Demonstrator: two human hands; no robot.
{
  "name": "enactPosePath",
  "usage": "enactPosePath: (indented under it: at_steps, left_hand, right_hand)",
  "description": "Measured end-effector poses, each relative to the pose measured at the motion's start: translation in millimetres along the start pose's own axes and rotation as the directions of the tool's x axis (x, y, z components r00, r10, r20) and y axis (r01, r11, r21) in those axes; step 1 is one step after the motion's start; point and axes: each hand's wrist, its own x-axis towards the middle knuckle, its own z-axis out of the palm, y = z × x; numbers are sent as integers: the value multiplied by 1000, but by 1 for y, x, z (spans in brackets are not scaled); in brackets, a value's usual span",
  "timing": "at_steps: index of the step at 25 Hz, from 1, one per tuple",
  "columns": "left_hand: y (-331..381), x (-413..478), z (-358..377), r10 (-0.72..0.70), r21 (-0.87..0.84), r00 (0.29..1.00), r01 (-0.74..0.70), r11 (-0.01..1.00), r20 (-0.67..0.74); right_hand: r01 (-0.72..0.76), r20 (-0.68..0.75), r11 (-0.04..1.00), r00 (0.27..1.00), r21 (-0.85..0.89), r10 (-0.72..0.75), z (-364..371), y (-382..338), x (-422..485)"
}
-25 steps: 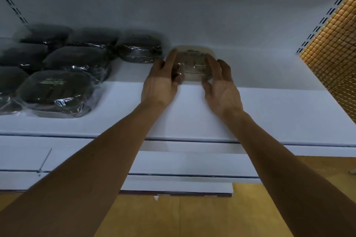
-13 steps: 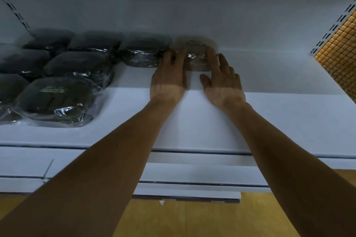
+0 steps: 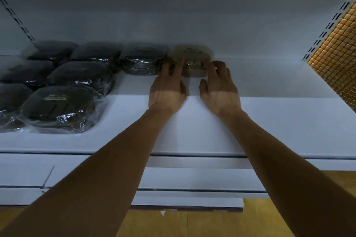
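Observation:
A brownish, plastic-wrapped flat container (image 3: 192,54) sits at the very back of the white shelf (image 3: 269,121), right beside the last dark container of the back row (image 3: 143,59). My left hand (image 3: 167,90) reaches in with straight fingers, and their tips touch the brownish container's front left. My right hand (image 3: 219,90) hovers at its front right, fingers loosely bent, tips at or just off the wrapping. Neither hand grips it.
Several dark wrapped containers (image 3: 57,106) fill the shelf's left part in rows. Bare shelf extends right to a gold mosaic wall (image 3: 339,48). Another shelf hangs overhead. Lower shelf edges (image 3: 173,179) and a wooden floor (image 3: 212,223) lie below.
Both hands pushed the brownish container backward until it lines up with the dark back row. My right hand's fingers have loosened from its side.

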Motion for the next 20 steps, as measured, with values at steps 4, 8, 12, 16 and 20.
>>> enactPosePath:
  at_steps: [4,8,12,16,20]
  left_hand:
    - [-3,-3,2,25,-1,999,-24,1000,22]
    - [-4,-3,2,44,-8,999,-44,999,5]
    - [-2,-3,2,47,1,999,-47,999,8]
    - [1,-19,-6,36,-25,999,-36,999,26]
    - [9,-49,-24,-27,104,998,21,994,58]
  right_hand:
    - [-17,65,1000,998,14,16,4,6,0]
    - [-28,107,1000,994,4,28,5,6,2]
    - [-34,101,999,994,1,34,3,6,1]
    - [-30,104,994,994,-102,40,2,-2,-5]
    - [17,205,949,978,-314,50,-10,-11,-21]
